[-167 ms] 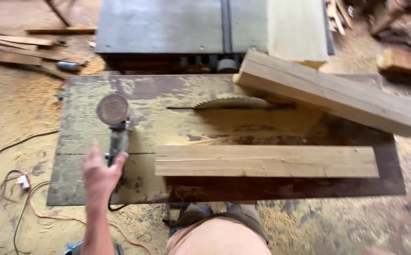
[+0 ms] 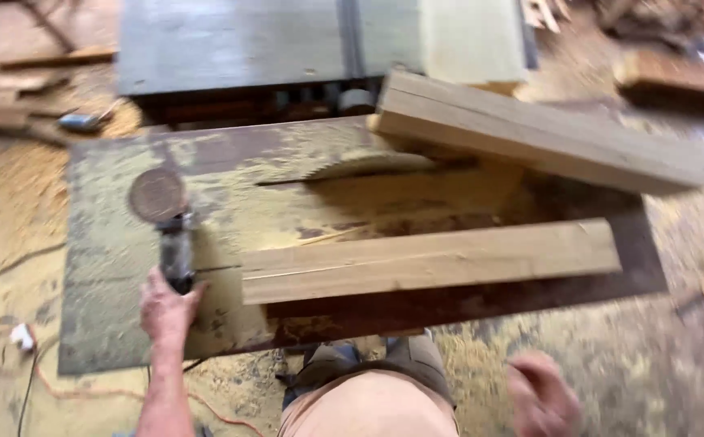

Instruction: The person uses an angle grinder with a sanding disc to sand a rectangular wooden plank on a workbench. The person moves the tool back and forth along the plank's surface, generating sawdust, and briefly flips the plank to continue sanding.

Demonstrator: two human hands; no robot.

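Observation:
An angle grinder (image 2: 167, 222) with a round brown sanding disc lies on the metal saw table (image 2: 101, 267) at the left. My left hand (image 2: 165, 307) rests on the rear of its handle, fingers closing around it. A long wooden board (image 2: 429, 257) lies flat across the table just right of the grinder. My right hand (image 2: 542, 396) hangs blurred below the table's front edge, fingers curled, holding nothing I can see. A circular saw blade (image 2: 368, 166) sticks up through the table slot behind the board.
A thick timber beam (image 2: 538, 133) lies slanted across the table's back right. A grey machine top (image 2: 238, 44) stands behind. Sawdust covers the floor; cables (image 2: 12, 340) trail at the left. Wood scraps lie at both far corners.
My left hand has come down onto the grinder's handle. My right hand has entered the view at the bottom right. The camera has shifted, so everything sits further left.

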